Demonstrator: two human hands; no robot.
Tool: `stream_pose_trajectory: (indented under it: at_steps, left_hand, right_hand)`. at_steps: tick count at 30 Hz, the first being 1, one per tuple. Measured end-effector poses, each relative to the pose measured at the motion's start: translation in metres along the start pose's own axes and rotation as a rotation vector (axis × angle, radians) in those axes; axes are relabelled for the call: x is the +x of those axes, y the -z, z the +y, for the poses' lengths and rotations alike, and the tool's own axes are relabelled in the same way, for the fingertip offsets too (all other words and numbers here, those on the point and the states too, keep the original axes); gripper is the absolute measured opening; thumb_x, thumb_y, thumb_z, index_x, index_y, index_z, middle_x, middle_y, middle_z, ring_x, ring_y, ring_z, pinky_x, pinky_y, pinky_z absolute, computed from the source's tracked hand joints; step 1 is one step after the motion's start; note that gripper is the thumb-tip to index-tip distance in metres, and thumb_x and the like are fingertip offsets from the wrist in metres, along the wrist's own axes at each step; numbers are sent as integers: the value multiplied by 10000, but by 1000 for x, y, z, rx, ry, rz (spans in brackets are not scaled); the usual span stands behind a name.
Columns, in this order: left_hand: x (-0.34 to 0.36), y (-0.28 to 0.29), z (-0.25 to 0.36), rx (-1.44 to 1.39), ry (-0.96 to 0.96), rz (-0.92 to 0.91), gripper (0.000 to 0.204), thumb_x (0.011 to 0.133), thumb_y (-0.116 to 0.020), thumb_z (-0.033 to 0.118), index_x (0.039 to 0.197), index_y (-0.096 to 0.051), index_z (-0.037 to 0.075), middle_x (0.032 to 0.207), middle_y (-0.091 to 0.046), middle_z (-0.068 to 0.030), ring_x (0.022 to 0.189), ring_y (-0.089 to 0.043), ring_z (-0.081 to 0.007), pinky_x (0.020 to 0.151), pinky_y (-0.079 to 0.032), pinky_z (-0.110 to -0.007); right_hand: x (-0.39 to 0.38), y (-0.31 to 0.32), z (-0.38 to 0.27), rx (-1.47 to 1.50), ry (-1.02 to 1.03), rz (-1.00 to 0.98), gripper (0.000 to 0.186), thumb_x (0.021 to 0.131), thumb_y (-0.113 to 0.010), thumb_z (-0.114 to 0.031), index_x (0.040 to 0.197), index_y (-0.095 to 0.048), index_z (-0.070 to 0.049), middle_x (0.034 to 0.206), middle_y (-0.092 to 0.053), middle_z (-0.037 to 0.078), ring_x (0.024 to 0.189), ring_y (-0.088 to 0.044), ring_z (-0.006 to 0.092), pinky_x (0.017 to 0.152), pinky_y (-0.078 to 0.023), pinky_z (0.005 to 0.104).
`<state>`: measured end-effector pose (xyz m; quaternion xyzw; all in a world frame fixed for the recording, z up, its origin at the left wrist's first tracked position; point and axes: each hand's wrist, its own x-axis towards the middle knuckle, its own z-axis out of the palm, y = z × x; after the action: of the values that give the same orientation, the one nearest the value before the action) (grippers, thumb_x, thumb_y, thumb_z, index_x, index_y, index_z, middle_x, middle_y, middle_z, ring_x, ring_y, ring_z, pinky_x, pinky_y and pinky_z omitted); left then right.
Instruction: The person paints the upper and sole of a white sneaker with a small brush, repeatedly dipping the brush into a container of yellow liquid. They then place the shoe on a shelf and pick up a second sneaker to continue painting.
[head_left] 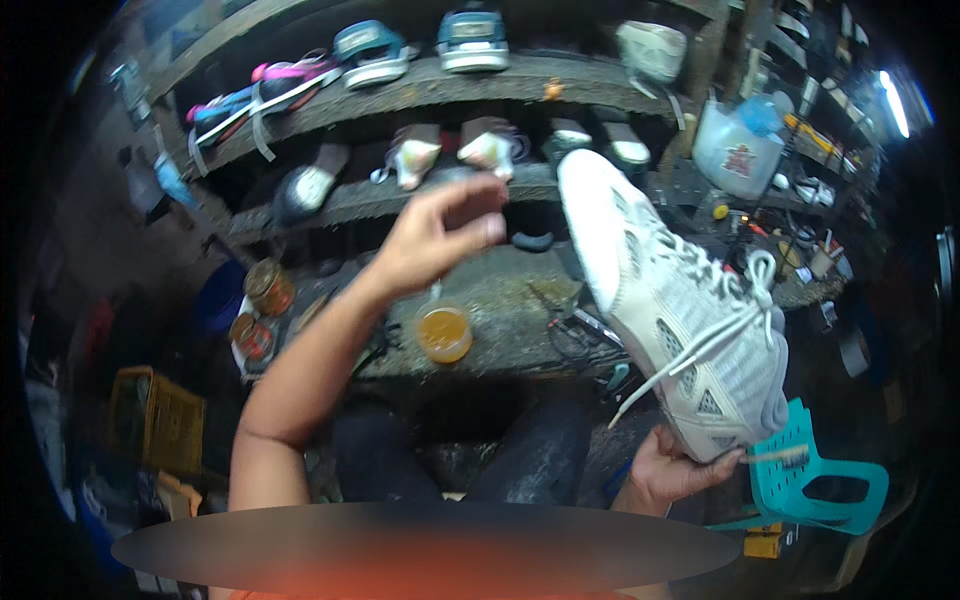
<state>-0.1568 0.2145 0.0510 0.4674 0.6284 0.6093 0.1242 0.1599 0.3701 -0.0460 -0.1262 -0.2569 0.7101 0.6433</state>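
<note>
My left hand (445,230) is raised over the worktable, fingers curved and apart, holding nothing. At the right, my right hand (672,470) grips the heel end of a white high-top sneaker (690,340) from below, its toe pointing up and laces hanging loose. A thin brush-like stick (785,455) juts out beside that hand. A clear tub of amber liquid (443,333) stands on the table below my left hand.
Several shoes (474,40) line wooden shelves (380,88) ahead. Jars (269,287) and tools (598,327) lie on the worktable (510,295). A yellow crate (157,420) is low left, a teal plastic chair (845,500) low right, a plastic bag (735,150) back right.
</note>
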Motion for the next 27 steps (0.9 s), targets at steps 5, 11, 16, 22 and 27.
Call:
stream_pose_trajectory:
  at_steps: [5,11,16,22,27]
  left_hand:
    - [-138,4,-1,-930,63,74,808,921,-752,251,1585,-336,52,1568,-435,-149,1444,-404,-268,1182,-351,-450]
    - [-245,51,10,-934,-350,524,842,871,-690,454,1497,-429,-46,1574,-390,-293,1472,-384,-403,1239,-265,-525]
    - [-333,89,28,-523,312,876,604,896,-706,184,1404,-493,-64,1344,-608,-236,1259,-608,-302,1095,-472,-442]
    - [-397,39,-22,-876,833,800,462,967,-689,187,1348,-535,-23,1251,-658,-148,1141,-652,-246,1005,-524,-409]
    - [-424,35,-53,-986,690,673,580,1018,-643,301,1469,-436,1,1400,-580,-152,1291,-568,-270,1121,-442,-443]
  right_hand:
    - [-95,-45,18,127,-700,-219,729,977,-531,-650,1483,-469,-128,1332,-632,71,1052,-633,214,1038,-474,435]
    - [-129,-70,53,-470,-939,-729,634,1008,-640,-459,1438,-500,-16,1050,-686,37,534,-412,29,441,-290,194]
    - [-50,-98,57,-1179,-234,-1237,427,1035,-631,-273,1375,-605,-16,954,-651,38,773,-553,110,684,-451,272]
    - [-31,-143,100,-1727,642,-1705,163,927,-677,-190,1036,-786,-135,903,-735,155,823,-723,346,722,-563,446]
    - [-54,-157,172,-1962,727,-1851,199,913,-665,-245,1034,-791,-151,839,-738,177,787,-729,364,706,-578,472]
